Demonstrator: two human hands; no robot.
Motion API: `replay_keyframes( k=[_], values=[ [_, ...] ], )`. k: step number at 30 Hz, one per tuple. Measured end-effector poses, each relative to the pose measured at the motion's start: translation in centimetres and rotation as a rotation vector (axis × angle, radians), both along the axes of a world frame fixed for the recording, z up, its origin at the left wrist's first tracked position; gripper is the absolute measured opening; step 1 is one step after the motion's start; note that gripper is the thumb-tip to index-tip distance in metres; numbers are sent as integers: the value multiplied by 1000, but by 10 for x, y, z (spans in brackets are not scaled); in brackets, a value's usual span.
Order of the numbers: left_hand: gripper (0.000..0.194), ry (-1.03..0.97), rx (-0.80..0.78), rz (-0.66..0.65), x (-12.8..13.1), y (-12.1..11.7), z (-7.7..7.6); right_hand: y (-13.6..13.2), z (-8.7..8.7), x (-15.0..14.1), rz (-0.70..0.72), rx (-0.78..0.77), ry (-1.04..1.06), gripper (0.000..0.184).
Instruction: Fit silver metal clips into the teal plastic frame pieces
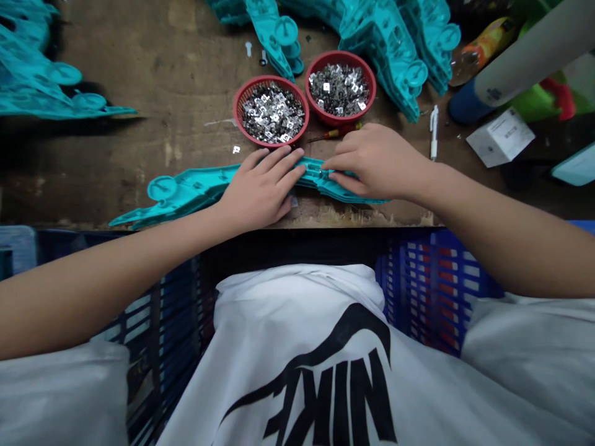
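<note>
A long teal plastic part (199, 186) lies along the front edge of the wooden table, with a round disc near its left end. My left hand (260, 186) rests flat on its middle, fingers stretched out and spread. On the part's right half, my right hand (367, 161) is closed, its thumb and index finger pinched against the top edge. A small shiny spot shows at these fingertips, but what they hold is hidden. Just beyond my hands stand two red baskets, the left basket (238, 118) and the right basket (370, 93), both filled with small metal clips.
More teal parts (381, 56) lie at the back, and others (37, 80) at the left. A screwdriver (341, 132) lies by the baskets. To the right are a white pen (434, 133), a small white box (501, 137) and a bottle (483, 49). Blue crates (427, 279) stand below the table edge.
</note>
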State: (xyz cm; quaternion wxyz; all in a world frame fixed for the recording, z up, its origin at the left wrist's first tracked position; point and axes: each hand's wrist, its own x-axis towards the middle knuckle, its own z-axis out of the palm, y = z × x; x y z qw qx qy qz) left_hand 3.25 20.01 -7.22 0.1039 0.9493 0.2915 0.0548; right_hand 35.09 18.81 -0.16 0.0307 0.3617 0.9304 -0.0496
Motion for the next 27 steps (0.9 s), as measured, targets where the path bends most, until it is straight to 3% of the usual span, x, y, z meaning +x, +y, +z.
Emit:
replay_keyframes(
  k=[10, 22, 27],
  values=[
    [82, 29, 5, -30, -3, 2, 0, -1, -11, 4, 4, 9, 82, 45],
    [86, -27, -39, 12, -1, 1, 0, -3, -11, 2, -60, 43, 74, 49],
    [92, -11, -79, 7, 2, 0, 5, -5, -5, -13, -98, 20, -28, 54]
  ],
)
